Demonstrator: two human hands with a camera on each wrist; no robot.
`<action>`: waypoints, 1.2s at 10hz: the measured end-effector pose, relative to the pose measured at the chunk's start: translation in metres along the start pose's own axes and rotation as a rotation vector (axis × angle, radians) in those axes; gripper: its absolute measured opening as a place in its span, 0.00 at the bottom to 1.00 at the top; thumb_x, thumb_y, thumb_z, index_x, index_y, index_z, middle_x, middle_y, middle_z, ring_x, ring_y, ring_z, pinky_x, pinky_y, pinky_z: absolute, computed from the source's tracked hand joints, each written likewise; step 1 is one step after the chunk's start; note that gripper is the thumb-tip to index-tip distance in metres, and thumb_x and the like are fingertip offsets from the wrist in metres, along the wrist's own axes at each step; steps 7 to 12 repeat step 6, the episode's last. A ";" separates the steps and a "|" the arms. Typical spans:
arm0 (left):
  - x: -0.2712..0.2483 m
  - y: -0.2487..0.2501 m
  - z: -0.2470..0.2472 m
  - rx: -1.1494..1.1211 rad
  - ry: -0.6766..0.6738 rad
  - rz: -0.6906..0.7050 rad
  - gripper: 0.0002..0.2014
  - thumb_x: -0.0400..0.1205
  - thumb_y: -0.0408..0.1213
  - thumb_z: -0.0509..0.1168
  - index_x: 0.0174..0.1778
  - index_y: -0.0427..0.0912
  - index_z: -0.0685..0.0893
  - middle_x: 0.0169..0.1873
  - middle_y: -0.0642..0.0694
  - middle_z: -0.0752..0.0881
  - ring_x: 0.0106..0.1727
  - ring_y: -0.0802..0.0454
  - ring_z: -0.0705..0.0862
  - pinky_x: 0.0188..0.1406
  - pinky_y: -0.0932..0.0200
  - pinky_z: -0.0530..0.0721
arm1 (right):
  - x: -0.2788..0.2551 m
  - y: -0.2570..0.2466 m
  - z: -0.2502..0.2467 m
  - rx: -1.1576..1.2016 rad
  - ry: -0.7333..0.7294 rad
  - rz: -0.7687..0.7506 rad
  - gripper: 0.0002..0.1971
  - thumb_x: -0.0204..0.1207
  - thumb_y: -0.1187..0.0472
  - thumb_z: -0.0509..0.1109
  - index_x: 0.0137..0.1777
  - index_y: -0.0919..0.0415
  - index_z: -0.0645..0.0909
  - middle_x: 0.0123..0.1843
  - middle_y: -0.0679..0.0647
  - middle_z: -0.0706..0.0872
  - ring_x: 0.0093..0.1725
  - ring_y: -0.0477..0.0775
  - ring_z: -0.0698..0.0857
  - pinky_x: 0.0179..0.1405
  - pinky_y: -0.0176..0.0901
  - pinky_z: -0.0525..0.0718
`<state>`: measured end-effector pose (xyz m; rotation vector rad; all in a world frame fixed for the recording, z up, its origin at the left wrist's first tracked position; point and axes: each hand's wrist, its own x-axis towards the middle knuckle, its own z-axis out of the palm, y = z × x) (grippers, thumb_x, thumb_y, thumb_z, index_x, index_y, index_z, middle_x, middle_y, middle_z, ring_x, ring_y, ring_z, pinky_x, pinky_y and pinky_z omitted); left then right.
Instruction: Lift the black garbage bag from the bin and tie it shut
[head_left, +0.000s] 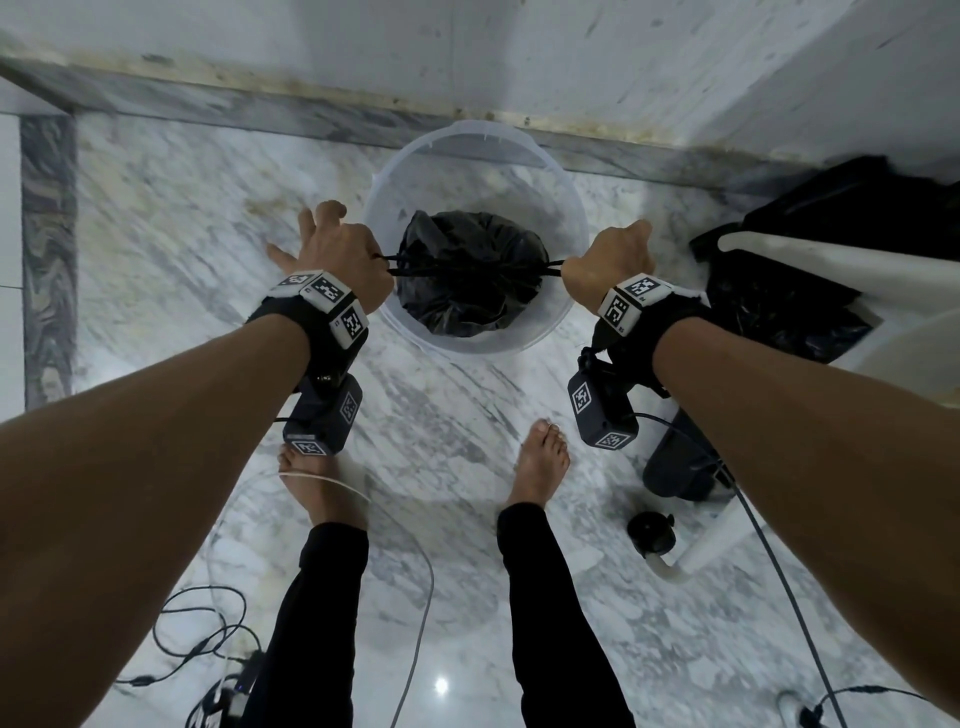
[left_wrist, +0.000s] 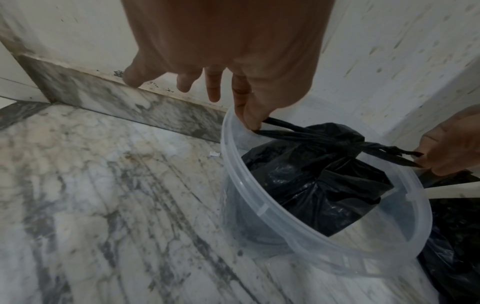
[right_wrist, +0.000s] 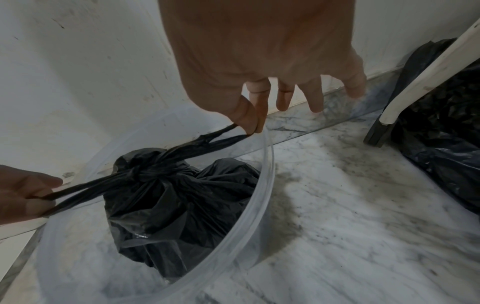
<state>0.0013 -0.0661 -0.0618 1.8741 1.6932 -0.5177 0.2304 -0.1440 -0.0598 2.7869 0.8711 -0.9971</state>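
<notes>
A black garbage bag (head_left: 470, 280) hangs inside a clear plastic bin (head_left: 395, 171) that stands on the marble floor by the wall. Its mouth is gathered into a knot (left_wrist: 348, 142) with two twisted black ends stretched out sideways. My left hand (head_left: 340, 249) pinches the left end (left_wrist: 283, 128) between thumb and forefinger, the other fingers spread. My right hand (head_left: 610, 262) pinches the right end (right_wrist: 221, 136) the same way. Both hands are level with the bin's rim, one on each side. The bag (right_wrist: 179, 211) sags below the knot.
A second black plastic bag (head_left: 789, 306) lies against the wall on the right, under a white chair's frame (head_left: 831, 265). My bare feet (head_left: 540, 457) stand just in front of the bin. Cables (head_left: 208, 623) trail on the floor at lower left and right.
</notes>
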 end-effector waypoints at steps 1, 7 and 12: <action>0.001 0.000 0.001 0.007 -0.012 -0.004 0.10 0.76 0.37 0.64 0.49 0.43 0.87 0.78 0.45 0.61 0.81 0.42 0.55 0.75 0.19 0.46 | 0.000 0.000 0.001 -0.012 -0.003 -0.002 0.16 0.66 0.59 0.68 0.27 0.60 0.62 0.66 0.60 0.70 0.55 0.68 0.80 0.63 0.65 0.79; -0.020 -0.016 -0.034 -0.190 -0.047 0.073 0.23 0.76 0.50 0.68 0.66 0.46 0.79 0.83 0.41 0.57 0.82 0.41 0.62 0.78 0.35 0.63 | -0.028 0.006 -0.042 0.052 -0.140 -0.133 0.17 0.72 0.64 0.66 0.52 0.80 0.81 0.51 0.74 0.86 0.58 0.73 0.84 0.46 0.56 0.86; -0.020 -0.016 -0.034 -0.190 -0.047 0.073 0.23 0.76 0.50 0.68 0.66 0.46 0.79 0.83 0.41 0.57 0.82 0.41 0.62 0.78 0.35 0.63 | -0.028 0.006 -0.042 0.052 -0.140 -0.133 0.17 0.72 0.64 0.66 0.52 0.80 0.81 0.51 0.74 0.86 0.58 0.73 0.84 0.46 0.56 0.86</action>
